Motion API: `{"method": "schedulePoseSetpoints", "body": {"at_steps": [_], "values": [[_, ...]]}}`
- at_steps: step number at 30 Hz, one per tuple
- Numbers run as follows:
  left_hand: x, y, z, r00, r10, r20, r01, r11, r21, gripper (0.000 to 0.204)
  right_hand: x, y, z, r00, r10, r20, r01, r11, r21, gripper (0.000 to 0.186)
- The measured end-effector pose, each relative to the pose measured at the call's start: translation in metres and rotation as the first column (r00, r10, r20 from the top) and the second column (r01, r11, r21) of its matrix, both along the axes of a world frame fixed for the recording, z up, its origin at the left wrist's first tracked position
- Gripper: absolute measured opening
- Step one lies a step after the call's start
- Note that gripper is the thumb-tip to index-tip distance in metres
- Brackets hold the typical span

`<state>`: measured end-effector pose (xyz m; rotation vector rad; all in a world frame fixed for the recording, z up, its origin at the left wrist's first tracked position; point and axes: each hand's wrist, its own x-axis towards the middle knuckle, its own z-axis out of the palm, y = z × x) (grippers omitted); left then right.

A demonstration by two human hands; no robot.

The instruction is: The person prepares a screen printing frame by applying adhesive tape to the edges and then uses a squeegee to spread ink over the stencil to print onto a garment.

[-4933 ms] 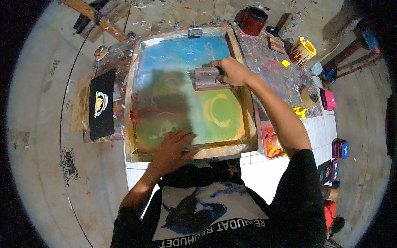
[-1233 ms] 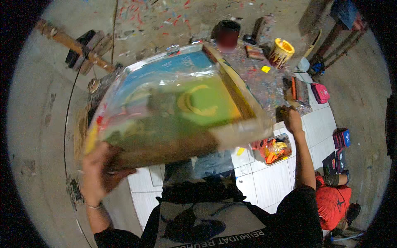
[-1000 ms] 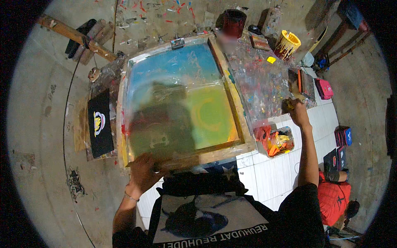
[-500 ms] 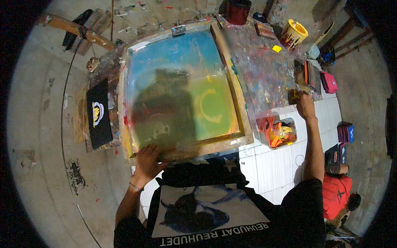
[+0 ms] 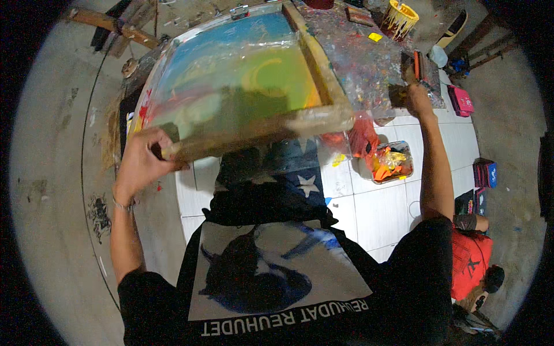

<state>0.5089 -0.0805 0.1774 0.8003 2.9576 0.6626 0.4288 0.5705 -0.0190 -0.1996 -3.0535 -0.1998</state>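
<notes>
My left hand (image 5: 147, 158) is closed around the near left corner of a wooden screen-printing frame (image 5: 265, 131). That near edge is tilted up off the table. Blue, green and yellow ink stains cover its mesh (image 5: 231, 75). Over at the right, my right hand (image 5: 420, 101) rests at the table's edge with curled fingers, just below a squeegee with an orange strip (image 5: 416, 64). Whether those fingers hold anything is hidden. A clear tub (image 5: 393, 162) with orange and yellow ink sits between the frame and my right forearm.
A yellow-dripped ink pot (image 5: 399, 20) and a yellow scrap (image 5: 375, 37) stand on the ink-spattered table (image 5: 346, 57). Pink pouches (image 5: 460, 101) and blue-and-red ones (image 5: 485, 173) lie on the right. A person in a red shirt (image 5: 470, 265) is at the lower right.
The frame's near edge has risen and tilted, with my left hand now gripping its corner. The view has shifted, and my right hand stays near the squeegee.
</notes>
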Motion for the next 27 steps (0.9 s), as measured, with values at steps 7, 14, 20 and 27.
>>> {"method": "schedulePoseSetpoints", "body": {"at_steps": [7, 14, 20, 27], "values": [[0.001, 0.002, -0.009, 0.991, -0.051, 0.125, 0.075, 0.978, -0.195, 0.044, 0.004, -0.027, 0.025, 0.995, 0.070, -0.064, -0.074, 0.995, -0.064, 0.015], [0.013, -0.003, -0.102, 0.990, -0.094, 0.100, 0.119, 0.954, -0.276, 0.047, 0.007, -0.035, 0.033, 0.994, 0.071, -0.080, -0.079, 0.991, -0.106, 0.016], [0.011, -0.008, -0.122, 0.991, -0.061, 0.122, 0.087, 0.971, -0.220, 0.052, 0.012, -0.035, 0.033, 0.996, 0.080, -0.047, -0.085, 0.990, -0.113, 0.015], [0.006, -0.004, -0.121, 0.974, 0.002, 0.228, 0.065, 0.956, -0.287, 0.050, 0.000, 0.009, 0.003, 0.986, 0.168, 0.010, -0.168, 0.986, -0.002, 0.048]]}}
